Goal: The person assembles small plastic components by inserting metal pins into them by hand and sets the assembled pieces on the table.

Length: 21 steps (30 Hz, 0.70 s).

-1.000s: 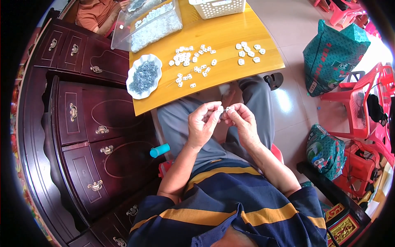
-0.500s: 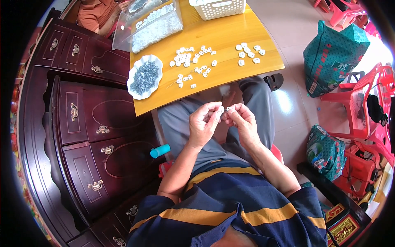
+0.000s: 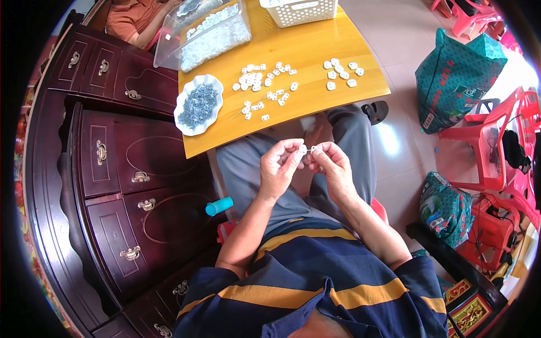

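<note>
Over my lap, my left hand (image 3: 280, 167) pinches a small white plastic piece (image 3: 303, 150) at its fingertips. My right hand (image 3: 329, 164) meets it from the right, holding a tiny metal part against the piece. Both hands hang just below the near edge of a yellow wooden table (image 3: 315, 56). On the table lie several loose white pieces (image 3: 262, 84) in the middle and a smaller group of white pieces (image 3: 341, 70) to the right. A white scalloped dish (image 3: 183, 121) of small grey metal parts sits at the table's left edge.
A clear plastic box (image 3: 211, 31) of white pieces and a white basket (image 3: 301, 11) stand at the table's far side. Dark wooden drawers (image 3: 112, 169) stand to my left. A green bag (image 3: 459, 79) and red plastic chairs (image 3: 496, 141) are on the right. Another person (image 3: 132, 17) sits beyond the table.
</note>
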Each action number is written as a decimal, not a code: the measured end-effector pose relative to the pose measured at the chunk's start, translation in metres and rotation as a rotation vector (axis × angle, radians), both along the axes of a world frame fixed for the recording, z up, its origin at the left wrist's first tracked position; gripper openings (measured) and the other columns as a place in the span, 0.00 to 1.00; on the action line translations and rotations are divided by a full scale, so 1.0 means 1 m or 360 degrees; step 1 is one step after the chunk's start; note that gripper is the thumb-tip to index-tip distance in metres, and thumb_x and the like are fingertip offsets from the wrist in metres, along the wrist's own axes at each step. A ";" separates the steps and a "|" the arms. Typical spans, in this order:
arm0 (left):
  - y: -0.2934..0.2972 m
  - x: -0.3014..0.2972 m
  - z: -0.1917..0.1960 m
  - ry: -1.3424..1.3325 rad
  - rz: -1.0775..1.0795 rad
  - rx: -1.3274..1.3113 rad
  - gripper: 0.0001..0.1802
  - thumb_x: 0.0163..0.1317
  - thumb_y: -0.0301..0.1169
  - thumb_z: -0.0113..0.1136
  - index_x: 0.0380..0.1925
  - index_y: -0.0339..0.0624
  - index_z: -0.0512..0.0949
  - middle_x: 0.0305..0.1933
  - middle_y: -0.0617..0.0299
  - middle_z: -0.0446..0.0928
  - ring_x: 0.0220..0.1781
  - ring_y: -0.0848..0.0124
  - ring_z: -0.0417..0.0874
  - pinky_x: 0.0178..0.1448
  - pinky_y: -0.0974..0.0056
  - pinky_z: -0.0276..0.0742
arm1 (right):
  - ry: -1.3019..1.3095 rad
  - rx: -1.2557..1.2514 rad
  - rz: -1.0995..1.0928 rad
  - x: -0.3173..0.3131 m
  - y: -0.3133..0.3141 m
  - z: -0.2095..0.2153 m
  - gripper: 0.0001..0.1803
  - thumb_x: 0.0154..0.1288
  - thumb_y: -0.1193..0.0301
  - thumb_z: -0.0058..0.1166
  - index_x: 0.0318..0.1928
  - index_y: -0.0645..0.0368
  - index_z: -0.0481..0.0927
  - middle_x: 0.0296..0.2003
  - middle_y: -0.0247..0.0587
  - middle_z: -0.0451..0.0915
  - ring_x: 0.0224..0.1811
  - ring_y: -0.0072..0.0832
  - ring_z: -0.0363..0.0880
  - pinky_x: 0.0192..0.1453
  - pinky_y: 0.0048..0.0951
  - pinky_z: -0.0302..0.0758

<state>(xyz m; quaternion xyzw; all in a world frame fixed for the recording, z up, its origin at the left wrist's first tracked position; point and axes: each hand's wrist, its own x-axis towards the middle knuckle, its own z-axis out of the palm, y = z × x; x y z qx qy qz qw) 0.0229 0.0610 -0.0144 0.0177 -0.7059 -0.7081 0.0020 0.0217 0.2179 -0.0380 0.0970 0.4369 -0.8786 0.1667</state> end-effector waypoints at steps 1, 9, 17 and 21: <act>-0.001 0.000 -0.003 -0.0040 -0.0007 0.0107 0.12 0.71 0.24 0.62 0.52 0.33 0.80 0.42 0.63 0.84 0.35 0.80 0.83 0.39 0.74 0.81 | 0.0008 0.0011 0.0001 0.000 0.000 0.000 0.05 0.76 0.69 0.55 0.44 0.56 0.78 0.35 0.30 0.83 0.33 0.15 0.78 0.41 0.18 0.74; 0.000 0.001 -0.007 -0.0046 -0.0037 0.0135 0.12 0.71 0.24 0.61 0.52 0.33 0.80 0.43 0.63 0.84 0.37 0.80 0.84 0.40 0.73 0.82 | 0.0006 0.0057 -0.0003 0.000 0.000 0.002 0.05 0.75 0.68 0.56 0.44 0.56 0.79 0.35 0.29 0.83 0.33 0.14 0.77 0.40 0.18 0.73; 0.002 0.000 -0.004 0.0091 -0.0049 -0.0036 0.11 0.70 0.21 0.60 0.51 0.32 0.80 0.41 0.62 0.85 0.39 0.79 0.85 0.43 0.72 0.83 | 0.0036 0.0081 0.0013 0.002 -0.001 -0.002 0.06 0.76 0.67 0.55 0.43 0.56 0.78 0.35 0.31 0.84 0.35 0.16 0.79 0.42 0.19 0.75; 0.001 -0.001 -0.004 0.0079 -0.0068 -0.0107 0.10 0.70 0.20 0.60 0.50 0.31 0.81 0.41 0.61 0.85 0.37 0.79 0.85 0.43 0.72 0.83 | 0.0040 0.0088 0.0025 0.002 -0.001 -0.002 0.06 0.76 0.68 0.55 0.42 0.57 0.78 0.35 0.32 0.84 0.35 0.16 0.79 0.42 0.18 0.75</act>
